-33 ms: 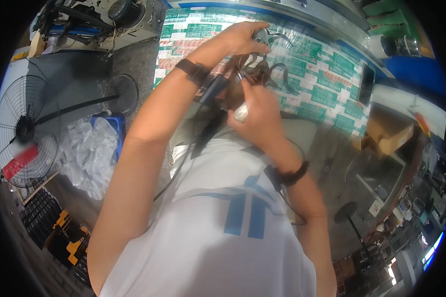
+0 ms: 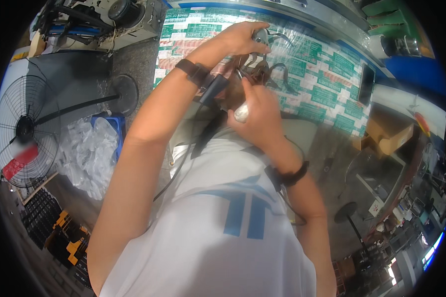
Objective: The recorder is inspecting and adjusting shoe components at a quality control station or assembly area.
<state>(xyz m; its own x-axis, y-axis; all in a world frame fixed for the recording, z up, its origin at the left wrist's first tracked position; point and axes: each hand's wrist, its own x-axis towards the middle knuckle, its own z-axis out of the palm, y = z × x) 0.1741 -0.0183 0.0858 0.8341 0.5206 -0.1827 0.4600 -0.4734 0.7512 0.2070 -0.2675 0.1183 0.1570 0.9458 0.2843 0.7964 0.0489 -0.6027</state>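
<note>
My left hand (image 2: 243, 40) is closed at the far side of the table, its fingers gripping a rounded grey piece (image 2: 259, 35). Dark curved strips (image 2: 281, 73), perhaps wires or straps, spread out below and beside that hand. My right hand (image 2: 263, 111) is wrapped round a tool with a pale, rounded handle (image 2: 241, 113). Its index finger stretches forward along a thin metal shaft (image 2: 240, 74). The shaft's tip reaches in among brownish, dark parts (image 2: 256, 75) just below my left hand. Blur and my fingers hide what kind of tool and workpiece these are.
A printed green and white cover (image 2: 307, 74) lies over the table, with a dark flat slab (image 2: 366, 84) near its right edge. On the left stand a floor fan (image 2: 25, 128) and a blue crate (image 2: 116, 128) of clear plastic bags. An open cardboard box (image 2: 396, 138) sits right.
</note>
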